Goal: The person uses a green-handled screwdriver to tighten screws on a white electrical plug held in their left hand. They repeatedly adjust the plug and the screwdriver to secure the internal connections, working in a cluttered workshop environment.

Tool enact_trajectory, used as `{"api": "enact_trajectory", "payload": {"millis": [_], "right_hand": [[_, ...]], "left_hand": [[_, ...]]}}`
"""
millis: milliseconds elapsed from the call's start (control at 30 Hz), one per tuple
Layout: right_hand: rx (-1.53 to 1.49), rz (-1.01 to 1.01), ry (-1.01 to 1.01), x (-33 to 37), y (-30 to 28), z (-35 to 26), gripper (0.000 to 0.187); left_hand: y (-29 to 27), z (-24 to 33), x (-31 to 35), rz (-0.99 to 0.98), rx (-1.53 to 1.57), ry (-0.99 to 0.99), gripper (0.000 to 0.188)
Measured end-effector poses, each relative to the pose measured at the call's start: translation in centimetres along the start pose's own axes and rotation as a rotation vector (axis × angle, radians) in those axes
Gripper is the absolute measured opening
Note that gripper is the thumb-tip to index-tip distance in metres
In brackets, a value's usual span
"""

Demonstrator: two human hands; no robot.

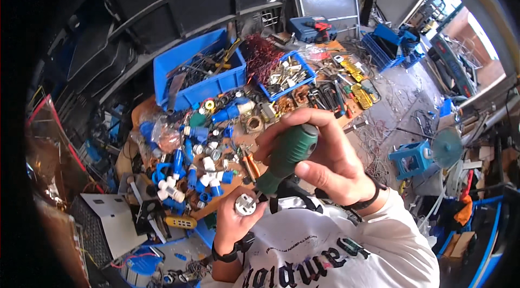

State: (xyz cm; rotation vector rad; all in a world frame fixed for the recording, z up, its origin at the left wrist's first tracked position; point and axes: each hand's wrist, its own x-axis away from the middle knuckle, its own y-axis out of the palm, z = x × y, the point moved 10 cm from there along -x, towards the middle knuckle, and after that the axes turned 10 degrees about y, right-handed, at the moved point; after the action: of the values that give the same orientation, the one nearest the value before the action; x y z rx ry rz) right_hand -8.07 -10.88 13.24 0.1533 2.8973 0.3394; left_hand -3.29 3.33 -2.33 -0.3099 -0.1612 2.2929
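My right hand [325,152] is wrapped around the green handle of a screwdriver [287,155], whose tip points down and left into a small white plug-like fitting [245,204]. My left hand [238,223] holds that white fitting from below, close to my chest. Both hands are over the near edge of a cluttered workbench [244,142]. A dark watch sits on my left wrist and a dark band on my right wrist.
Two blue bins [197,71] [284,74] of tools and metal parts stand at the back of the bench. Blue and white plastic connectors [184,174], pliers and yellow tools [360,93] litter it. A blue stool [414,158] and a fan stand on the floor at right.
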Motion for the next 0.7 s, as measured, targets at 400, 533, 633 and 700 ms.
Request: {"api": "enact_trajectory", "payload": {"millis": [400,533,633,700], "right_hand": [[-0.124,-0.097,0.087,0.7,-0.3,-0.3,0.06],[0.178,0.134,0.024,1.3,-2.0,-0.3,0.049],[0.573,0.192,0.009,1.5,-3.9,-1.1,0.053],[0.527,0.223,0.011,1.5,-4.8,-1.4,0.053]], "left_hand": [[0.6,1.3,-0.3,-0.001,-0.017,0.046,0.024],[1.3,1.7,-0.7,-0.01,-0.009,0.054,0.024],[2.0,1.9,-1.1,0.022,-0.023,0.04,0.024],[2.2,1.5,-1.2,0.022,-0.054,0.019,0.024]]}}
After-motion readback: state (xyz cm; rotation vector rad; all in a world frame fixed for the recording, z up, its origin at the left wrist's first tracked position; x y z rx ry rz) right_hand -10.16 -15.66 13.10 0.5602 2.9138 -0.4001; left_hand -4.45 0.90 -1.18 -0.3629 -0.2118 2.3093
